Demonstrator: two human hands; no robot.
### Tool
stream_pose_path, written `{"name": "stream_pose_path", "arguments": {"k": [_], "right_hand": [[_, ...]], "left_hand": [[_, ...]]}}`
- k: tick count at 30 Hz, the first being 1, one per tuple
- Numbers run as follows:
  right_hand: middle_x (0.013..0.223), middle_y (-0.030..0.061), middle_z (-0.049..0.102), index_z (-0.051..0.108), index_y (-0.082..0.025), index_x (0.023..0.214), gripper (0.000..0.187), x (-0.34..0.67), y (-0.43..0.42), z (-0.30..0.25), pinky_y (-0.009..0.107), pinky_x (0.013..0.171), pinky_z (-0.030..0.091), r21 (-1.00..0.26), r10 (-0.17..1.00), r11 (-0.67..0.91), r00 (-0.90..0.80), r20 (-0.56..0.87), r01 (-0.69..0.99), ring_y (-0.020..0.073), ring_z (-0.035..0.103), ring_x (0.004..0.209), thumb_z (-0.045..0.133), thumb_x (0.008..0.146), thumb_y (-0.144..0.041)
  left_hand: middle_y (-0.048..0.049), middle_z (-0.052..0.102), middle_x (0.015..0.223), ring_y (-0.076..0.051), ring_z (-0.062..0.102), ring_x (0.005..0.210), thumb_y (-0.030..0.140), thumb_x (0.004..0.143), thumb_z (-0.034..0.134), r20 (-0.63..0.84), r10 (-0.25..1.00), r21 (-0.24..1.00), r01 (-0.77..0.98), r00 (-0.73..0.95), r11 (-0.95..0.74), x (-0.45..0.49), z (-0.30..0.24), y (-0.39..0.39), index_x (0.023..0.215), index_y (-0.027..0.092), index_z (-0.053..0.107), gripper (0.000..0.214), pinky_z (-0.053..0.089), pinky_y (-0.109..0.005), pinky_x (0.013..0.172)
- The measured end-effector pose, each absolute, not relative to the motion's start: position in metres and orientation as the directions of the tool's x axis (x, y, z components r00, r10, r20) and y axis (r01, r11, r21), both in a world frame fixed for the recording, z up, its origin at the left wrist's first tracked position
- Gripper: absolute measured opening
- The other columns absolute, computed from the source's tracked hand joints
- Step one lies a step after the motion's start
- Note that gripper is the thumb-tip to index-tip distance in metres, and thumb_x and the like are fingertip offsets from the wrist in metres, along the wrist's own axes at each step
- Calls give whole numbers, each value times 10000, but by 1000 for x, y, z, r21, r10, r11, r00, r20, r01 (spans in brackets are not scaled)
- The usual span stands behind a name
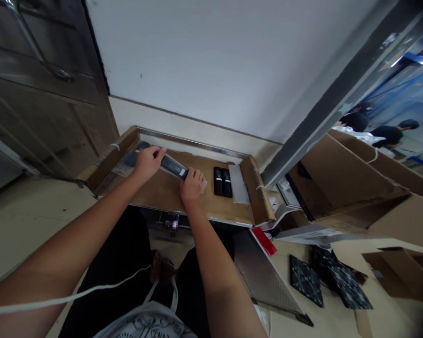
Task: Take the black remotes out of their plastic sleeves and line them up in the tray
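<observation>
My left hand (148, 163) and my right hand (192, 186) both grip a long black item in a clear plastic bag (172, 165), which slants between them above the cardboard-lined bench. A small white label shows near its right end; its exact kind I cannot make out. My left fingers pinch the upper left part, and my right hand closes round the lower right end. Two black handheld items with white labels (222, 181) lie side by side to the right. Beside them lies a stack of translucent plastic bags (238, 184). More bagged dark material (127, 159) lies partly hidden behind my left hand.
Cardboard side walls (255, 190) bound the bench, and a white wall (204, 61) rises behind it. To the right stand a grey post (324, 98) and a large open carton (352, 183). Dark patterned packages (338, 277) lie on the floor. Other people are at the far right.
</observation>
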State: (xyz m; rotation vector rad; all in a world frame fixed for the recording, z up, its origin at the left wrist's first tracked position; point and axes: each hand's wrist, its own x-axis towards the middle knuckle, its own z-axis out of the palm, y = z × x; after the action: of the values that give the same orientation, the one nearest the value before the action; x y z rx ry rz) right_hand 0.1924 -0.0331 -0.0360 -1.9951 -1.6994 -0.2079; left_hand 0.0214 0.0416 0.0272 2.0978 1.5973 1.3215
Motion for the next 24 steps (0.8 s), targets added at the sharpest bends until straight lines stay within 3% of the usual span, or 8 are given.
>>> {"name": "stream_pose_path", "arguments": {"k": [4, 9, 14, 20, 24], "right_hand": [[1187, 167, 572, 551, -176, 1267, 372, 192, -34, -36, 443, 976, 377, -308, 855, -98, 239, 461, 946, 305, 501, 1100, 610, 905, -238], [1179, 179, 578, 546, -177, 1267, 365, 193, -34, -37, 462, 983, 371, -359, 836, -96, 271, 477, 928, 317, 506, 1121, 592, 909, -227], [1194, 187, 596, 543, -154, 1267, 379, 196, -30, -43, 461, 998, 369, -392, 833, -74, 273, 481, 917, 320, 523, 1132, 591, 900, -231], [1148, 132, 638, 528, -154, 1226, 348, 203, -23, -55, 369, 955, 415, -536, 830, 41, 270, 488, 843, 264, 567, 1098, 559, 885, -220], [1075, 103, 642, 548, -177, 1100, 240, 205, -21, -58, 334, 896, 432, -581, 826, 16, 316, 466, 814, 247, 575, 1043, 522, 862, -163]], "left_hand": [[-34, 613, 641, -180, 528, 625, 558, 926, 515, 510, 860, 629, 671, 23, -391, 27, 35, 36, 717, 195, 666, 446, 389, -303, 636], [-32, 554, 598, -183, 505, 609, 514, 942, 505, 591, 804, 540, 705, 71, -459, 37, 42, 35, 607, 204, 587, 463, 385, -326, 661], [-35, 544, 593, -192, 518, 630, 518, 939, 510, 602, 778, 474, 703, 180, -530, 46, 64, 37, 616, 205, 582, 456, 407, -327, 689], [-30, 541, 636, -206, 573, 751, 458, 910, 589, 605, 738, 433, 655, 298, -619, 63, 120, 31, 660, 175, 606, 379, 429, -345, 820], [-31, 520, 636, -236, 586, 804, 453, 851, 677, 566, 777, 465, 673, 274, -576, 66, 129, 30, 690, 169, 614, 332, 430, -368, 835]]}}
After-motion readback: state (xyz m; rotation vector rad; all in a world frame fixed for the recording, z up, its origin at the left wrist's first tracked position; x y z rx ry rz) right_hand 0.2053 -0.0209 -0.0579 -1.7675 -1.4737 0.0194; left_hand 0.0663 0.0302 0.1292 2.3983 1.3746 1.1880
